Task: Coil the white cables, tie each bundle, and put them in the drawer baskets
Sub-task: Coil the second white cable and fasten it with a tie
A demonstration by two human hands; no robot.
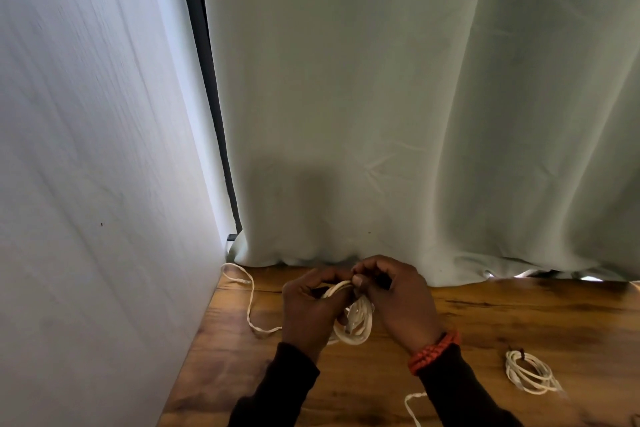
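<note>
Hands, left [311, 308] and right [398, 302], grip looped white cable coil [356, 326] over woodgrain table [502, 315].

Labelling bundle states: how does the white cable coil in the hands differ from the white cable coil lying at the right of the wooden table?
The white cable coil in the hands is gripped by the left hand and right hand; the white cable coil at the right lies untouched on the wooden table. The right coil has a dark tie; none is plainly visible on the held one. The held coil trails a loose end leftward. Both are white, multi-loop.

Tied bundle [530, 372] on table [519, 315], right of hands [356, 302].
</note>
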